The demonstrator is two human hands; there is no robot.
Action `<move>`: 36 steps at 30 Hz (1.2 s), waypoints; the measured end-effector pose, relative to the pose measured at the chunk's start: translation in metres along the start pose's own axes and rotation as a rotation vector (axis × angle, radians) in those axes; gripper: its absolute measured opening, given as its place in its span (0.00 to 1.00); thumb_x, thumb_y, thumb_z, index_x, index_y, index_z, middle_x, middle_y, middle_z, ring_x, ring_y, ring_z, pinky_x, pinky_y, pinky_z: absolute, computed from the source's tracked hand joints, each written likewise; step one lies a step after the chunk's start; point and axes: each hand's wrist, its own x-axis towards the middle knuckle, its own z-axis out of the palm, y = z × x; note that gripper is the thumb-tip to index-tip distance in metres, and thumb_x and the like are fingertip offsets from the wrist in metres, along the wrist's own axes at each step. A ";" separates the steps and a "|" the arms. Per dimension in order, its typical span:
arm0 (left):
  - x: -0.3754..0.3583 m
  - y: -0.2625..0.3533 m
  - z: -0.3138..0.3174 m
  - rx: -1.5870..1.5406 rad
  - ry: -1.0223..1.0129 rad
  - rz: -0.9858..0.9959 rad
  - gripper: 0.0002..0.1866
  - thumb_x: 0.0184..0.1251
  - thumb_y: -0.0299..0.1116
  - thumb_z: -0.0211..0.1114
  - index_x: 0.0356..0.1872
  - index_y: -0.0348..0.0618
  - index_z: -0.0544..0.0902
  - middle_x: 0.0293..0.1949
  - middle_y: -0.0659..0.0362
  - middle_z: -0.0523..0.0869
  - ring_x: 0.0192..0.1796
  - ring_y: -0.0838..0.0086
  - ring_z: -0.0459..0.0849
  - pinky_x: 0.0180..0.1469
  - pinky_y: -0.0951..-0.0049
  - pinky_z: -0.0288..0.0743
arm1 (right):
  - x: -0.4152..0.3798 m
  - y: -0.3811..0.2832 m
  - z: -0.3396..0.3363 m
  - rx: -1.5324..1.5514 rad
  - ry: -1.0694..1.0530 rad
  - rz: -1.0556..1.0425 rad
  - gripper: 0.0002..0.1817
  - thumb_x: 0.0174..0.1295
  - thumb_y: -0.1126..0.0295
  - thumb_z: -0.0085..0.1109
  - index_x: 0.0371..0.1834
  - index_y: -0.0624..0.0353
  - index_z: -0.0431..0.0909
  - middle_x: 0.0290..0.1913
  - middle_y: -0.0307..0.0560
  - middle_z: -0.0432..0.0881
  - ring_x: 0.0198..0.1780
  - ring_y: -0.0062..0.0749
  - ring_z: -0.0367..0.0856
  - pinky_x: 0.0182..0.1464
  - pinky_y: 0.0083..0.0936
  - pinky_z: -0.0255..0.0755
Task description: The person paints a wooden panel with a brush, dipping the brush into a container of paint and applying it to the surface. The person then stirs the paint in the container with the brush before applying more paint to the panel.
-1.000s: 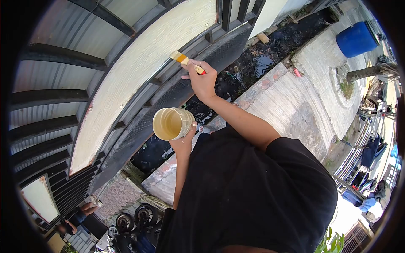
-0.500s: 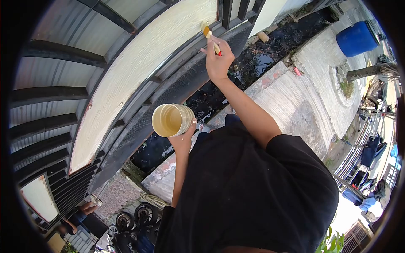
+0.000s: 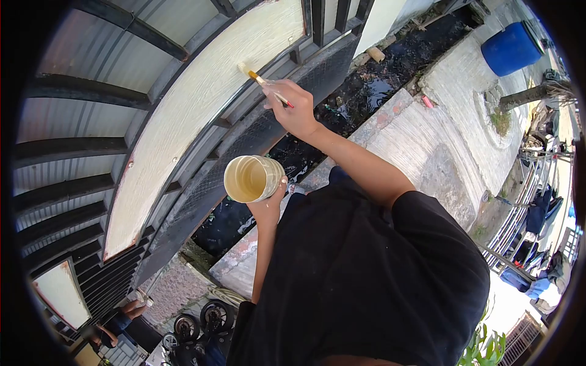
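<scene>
My right hand (image 3: 292,107) is closed round the handle of a paintbrush (image 3: 261,80). The brush's pale bristle tip touches a long cream board (image 3: 201,91) fixed to a dark metal fence. Lower down, my left hand (image 3: 270,204) grips a paint pot (image 3: 247,179) from its side and underneath, its mouth facing me. Cream-coloured paint shows inside the pot. Pale paint specks mark the left thumb. The board has a wood-grain look, with screw heads along it.
A dark, wet ditch (image 3: 342,110) runs between the fence (image 3: 101,88) and a concrete path (image 3: 415,140). A blue barrel (image 3: 511,49) lies at upper right. Motorbikes (image 3: 204,323) and another person (image 3: 122,314) are at lower left. Clothes (image 3: 537,210) hang by a metal rack at right.
My right hand and the paintbrush have moved left and down along the board, away from its upper right end. The pot in my left hand has barely shifted.
</scene>
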 end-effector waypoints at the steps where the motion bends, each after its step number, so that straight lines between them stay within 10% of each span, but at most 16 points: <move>1: -0.001 0.001 0.000 -0.004 0.003 -0.007 0.29 0.62 0.23 0.83 0.63 0.34 0.81 0.57 0.54 0.89 0.60 0.68 0.87 0.69 0.64 0.78 | -0.003 0.003 -0.007 0.019 -0.041 -0.017 0.10 0.73 0.83 0.66 0.53 0.68 0.90 0.53 0.55 0.89 0.46 0.31 0.93 0.42 0.28 0.96; 7: -0.007 0.002 0.002 0.015 0.004 0.002 0.32 0.61 0.24 0.84 0.65 0.35 0.80 0.59 0.53 0.88 0.61 0.67 0.87 0.70 0.63 0.78 | 0.039 0.034 -0.061 -0.171 0.325 0.076 0.09 0.77 0.80 0.64 0.54 0.73 0.88 0.50 0.53 0.88 0.45 0.28 0.91 0.42 0.29 0.97; 36: -0.002 0.008 0.019 -0.045 0.004 -0.006 0.30 0.60 0.27 0.86 0.62 0.36 0.82 0.55 0.56 0.90 0.57 0.70 0.89 0.65 0.65 0.81 | 0.042 0.023 -0.025 0.191 0.475 0.516 0.16 0.79 0.75 0.62 0.60 0.82 0.82 0.54 0.63 0.89 0.55 0.40 0.93 0.47 0.33 0.97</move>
